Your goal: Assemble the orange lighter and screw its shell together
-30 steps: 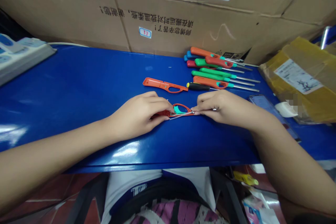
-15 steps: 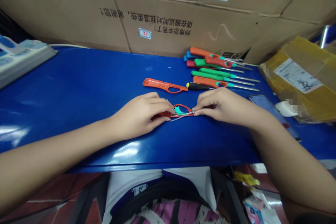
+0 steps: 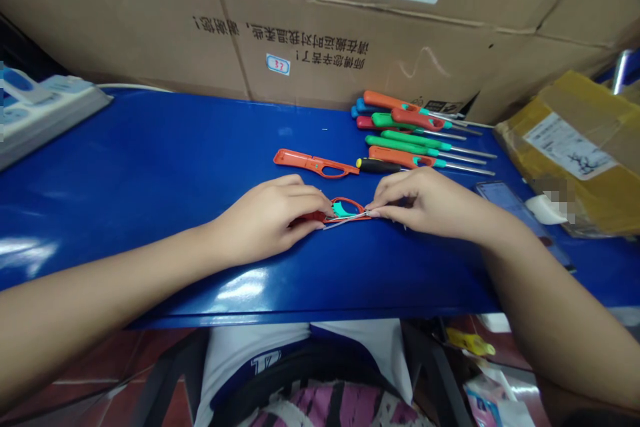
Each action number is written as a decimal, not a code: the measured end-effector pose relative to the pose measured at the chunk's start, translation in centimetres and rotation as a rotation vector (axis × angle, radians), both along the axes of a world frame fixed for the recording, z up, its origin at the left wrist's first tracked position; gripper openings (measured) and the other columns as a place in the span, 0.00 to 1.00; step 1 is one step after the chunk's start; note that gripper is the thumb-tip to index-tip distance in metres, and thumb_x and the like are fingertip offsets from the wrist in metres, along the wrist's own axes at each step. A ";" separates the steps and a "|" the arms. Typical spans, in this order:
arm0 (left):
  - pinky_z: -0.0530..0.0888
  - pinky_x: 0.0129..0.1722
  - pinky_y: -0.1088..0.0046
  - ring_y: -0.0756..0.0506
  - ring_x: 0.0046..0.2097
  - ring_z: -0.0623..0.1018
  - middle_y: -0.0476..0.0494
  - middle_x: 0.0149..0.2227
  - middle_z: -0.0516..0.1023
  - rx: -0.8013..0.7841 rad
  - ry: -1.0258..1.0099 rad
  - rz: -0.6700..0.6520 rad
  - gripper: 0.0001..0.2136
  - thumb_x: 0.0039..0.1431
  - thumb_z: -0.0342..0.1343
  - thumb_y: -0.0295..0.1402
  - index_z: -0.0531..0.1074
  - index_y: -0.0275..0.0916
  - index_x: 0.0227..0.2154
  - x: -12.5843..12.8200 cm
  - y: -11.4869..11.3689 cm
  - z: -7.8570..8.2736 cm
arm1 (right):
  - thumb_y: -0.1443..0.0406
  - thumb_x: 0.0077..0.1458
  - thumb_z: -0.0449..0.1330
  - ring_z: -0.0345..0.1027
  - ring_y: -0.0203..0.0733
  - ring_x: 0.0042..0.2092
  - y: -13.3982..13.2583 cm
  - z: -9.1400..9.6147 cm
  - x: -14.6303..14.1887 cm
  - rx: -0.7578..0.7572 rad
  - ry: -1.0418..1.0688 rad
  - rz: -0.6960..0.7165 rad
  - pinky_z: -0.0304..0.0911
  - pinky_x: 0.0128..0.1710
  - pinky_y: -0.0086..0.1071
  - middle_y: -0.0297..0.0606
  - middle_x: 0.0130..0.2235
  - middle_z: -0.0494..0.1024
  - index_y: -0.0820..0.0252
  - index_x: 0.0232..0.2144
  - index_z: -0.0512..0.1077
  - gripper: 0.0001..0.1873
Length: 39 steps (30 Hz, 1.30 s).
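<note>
On the blue table lies an orange lighter body with a teal trigger, open between my two hands. My left hand is closed on its handle end and presses it to the table. My right hand pinches the front end, where a thin metal piece sticks out. Just behind them lies a loose orange lighter half-shell and a black-handled screwdriver.
A pile of several long-nosed lighters in orange, green and red lies at the back right. A large cardboard box stands along the back. A yellow parcel, a phone and a white power strip flank the table.
My right hand's fingers have shifted slightly on the lighter's front end. The left hand and the lighter have stayed in place.
</note>
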<state>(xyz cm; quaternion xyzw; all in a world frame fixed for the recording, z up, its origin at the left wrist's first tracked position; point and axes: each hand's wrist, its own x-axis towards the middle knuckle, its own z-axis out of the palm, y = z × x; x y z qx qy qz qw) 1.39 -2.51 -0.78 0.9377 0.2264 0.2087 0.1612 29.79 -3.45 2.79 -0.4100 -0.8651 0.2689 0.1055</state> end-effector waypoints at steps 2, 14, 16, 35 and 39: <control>0.72 0.47 0.68 0.45 0.44 0.76 0.47 0.45 0.83 0.007 -0.004 -0.004 0.07 0.68 0.56 0.29 0.78 0.40 0.45 0.0 0.0 0.0 | 0.64 0.61 0.62 0.76 0.38 0.36 0.1 -0.1 0.1 -0.011 0.003 -0.019 0.68 0.38 0.31 0.38 0.37 0.83 0.59 0.33 0.82 0.09; 0.73 0.46 0.68 0.44 0.43 0.76 0.47 0.45 0.83 -0.005 -0.009 0.020 0.08 0.67 0.57 0.29 0.79 0.40 0.45 0.0 0.1 0.0 | 0.66 0.62 0.61 0.74 0.41 0.37 -0.2 -0.4 -0.4 0.096 -0.056 -0.001 0.64 0.38 0.33 0.38 0.36 0.82 0.59 0.32 0.80 0.08; 0.73 0.46 0.67 0.44 0.44 0.76 0.47 0.45 0.83 -0.014 -0.013 0.015 0.08 0.67 0.57 0.29 0.79 0.40 0.45 0.1 0.1 0.0 | 0.67 0.61 0.61 0.74 0.41 0.37 -0.2 -0.3 -0.2 0.095 -0.077 -0.014 0.63 0.38 0.33 0.38 0.35 0.81 0.59 0.31 0.80 0.08; 0.75 0.47 0.68 0.45 0.45 0.78 0.46 0.46 0.84 0.015 -0.045 -0.010 0.08 0.67 0.58 0.29 0.80 0.40 0.44 0.0 0.3 -0.2 | 0.60 0.53 0.64 0.58 0.32 0.23 0.3 -0.6 -0.9 -0.242 -0.017 -0.296 0.53 0.23 0.28 0.30 0.22 0.71 0.60 0.26 0.76 0.09; 0.75 0.46 0.68 0.45 0.45 0.79 0.46 0.45 0.84 0.035 -0.045 -0.008 0.08 0.67 0.58 0.29 0.80 0.41 0.44 0.0 0.3 -0.2 | 0.61 0.55 0.64 0.57 0.32 0.23 0.2 -0.5 -1.0 -0.200 -0.038 -0.271 0.52 0.24 0.28 0.29 0.22 0.70 0.60 0.28 0.76 0.09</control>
